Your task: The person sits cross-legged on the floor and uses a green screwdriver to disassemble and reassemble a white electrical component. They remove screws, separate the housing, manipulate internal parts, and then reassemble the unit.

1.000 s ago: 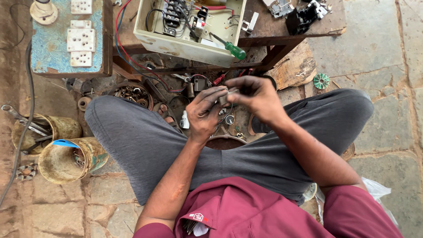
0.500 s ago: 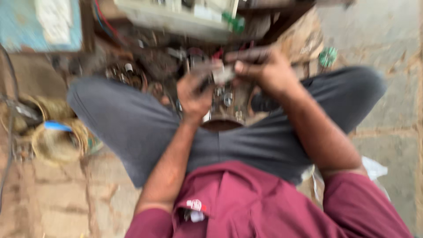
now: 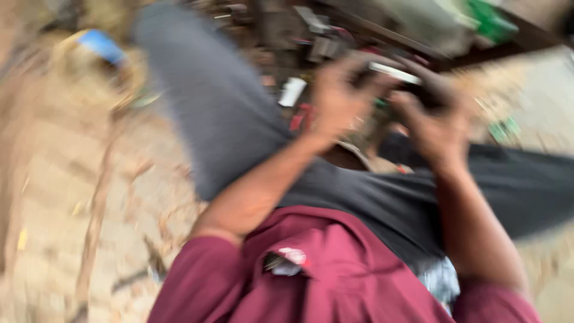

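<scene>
A: Shirt (image 3: 353, 269) nearest, grey trousers (image 3: 227, 125) beyond it, both hands raised above the lap. Frame is badly smeared.

B: Where's the part?

A: Pale metal strip (image 3: 394, 73), between the hands, long axis roughly left-right, tilted a little down to the right. Left hand (image 3: 338, 98) sits at its left end, right hand (image 3: 433, 122) under its right end.

B: Fingers?

A: Both sets curled toward the strip; whether they pinch it, can't tell. Neither hand clearly nearer.

B: Behind?

A: Clutter on the floor, blue-rimmed can (image 3: 98, 48) far left.
</scene>
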